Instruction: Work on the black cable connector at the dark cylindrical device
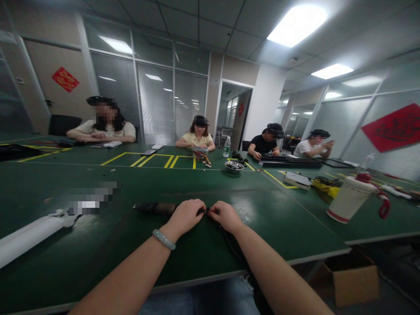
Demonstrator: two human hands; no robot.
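On the green table point(131, 245) lies a dark cylindrical tool point(155, 208), its tip pointing left and its right end hidden by my left hand point(187, 215). The fingers of that hand are closed round the tool's dark right end or its cable. Close beside it, my right hand point(226, 215) pinches a small dark piece between thumb and fingertips, at the cable. A black cable point(232, 246) runs from under my right hand toward the table's front edge. The small part between the two hands is too small to make out.
A white arm-like object point(33, 236) lies at the left. Ahead are a metal bowl point(234, 166), a water bottle point(226, 147) and wires point(206, 159). A cream tumbler point(349, 199) stands right. Several people sit across the table. A cardboard box point(356, 284) is below right.
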